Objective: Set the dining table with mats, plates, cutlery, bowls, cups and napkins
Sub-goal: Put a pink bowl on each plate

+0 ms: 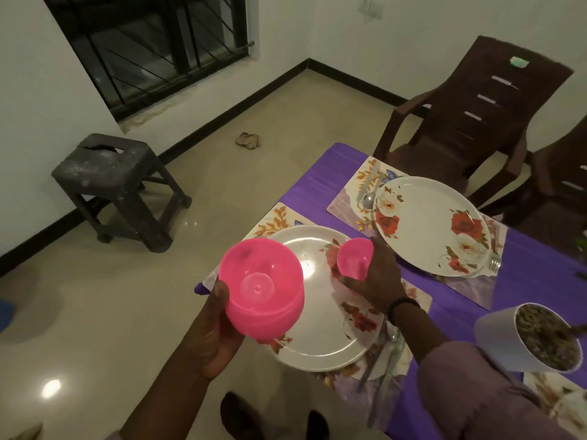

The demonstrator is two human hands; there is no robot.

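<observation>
A purple-covered tabletop (444, 315) filled the right of the view, with beige floor tiles, a dark stool (117, 188) at ten o'clock and a barred window (152, 49) at eleven. Two brown chairs stood at one o'clock – the nearer chair (470, 122) faced a floral mat (349, 198) carrying the far plate (432, 223), a spoon (368, 198) at its left edge and a fork (494, 265) at its right. The near plate (320, 312) sat on its own mat at centre, cutlery (384, 354) beside it at four o'clock. A white pot (521, 338) of dark soil stood at three o'clock.

The left hand (212, 331) had its grip curled round a stack of pink bowls (263, 290), thumb on the rim, held over the near plate's left edge. The right hand (378, 281) – grip wrapped round a single pink bowl (354, 258) – held it tilted over that plate's upper right.
</observation>
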